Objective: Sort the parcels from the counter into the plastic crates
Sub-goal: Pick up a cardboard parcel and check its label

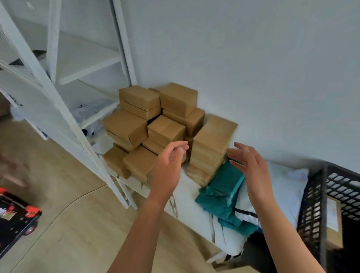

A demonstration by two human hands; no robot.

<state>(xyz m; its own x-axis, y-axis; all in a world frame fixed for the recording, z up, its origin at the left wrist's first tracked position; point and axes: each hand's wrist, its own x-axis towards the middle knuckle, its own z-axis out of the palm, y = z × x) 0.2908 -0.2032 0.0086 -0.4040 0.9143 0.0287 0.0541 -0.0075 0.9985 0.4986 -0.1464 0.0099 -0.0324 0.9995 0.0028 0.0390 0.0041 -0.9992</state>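
**Hands.** Both are raised over the bench and neither holds anything. The left hand is empty, with its fingers loosely curled. The right hand is flat, fingers spread.

**Parcels.** Brown boxes sit in an uneven pile against the wall, just beyond the left hand. A taller stack stands just beyond the gap between the 2 hands. With 1 hand at each side of it, the posture suggests a 2-handed lift of that stack. The boxes look rigid enough to travel together. Teal bags lie under the right hand, against the foot of the stack. A pale bag lies to the right of that hand, between the teal bags and the crate.

**Containers.** Only 1 black crate is in view, to the right of the right hand. What it stands on cannot be told. Inside it there appears to be 1 brown parcel with a pale label. The rest of its inside is hidden.

**Progress.** Most parcels are on the bench, so sorting is judged to be at an early stage.

**Risk.** The pile is uneven, and drawing out a low box could topple those above it.
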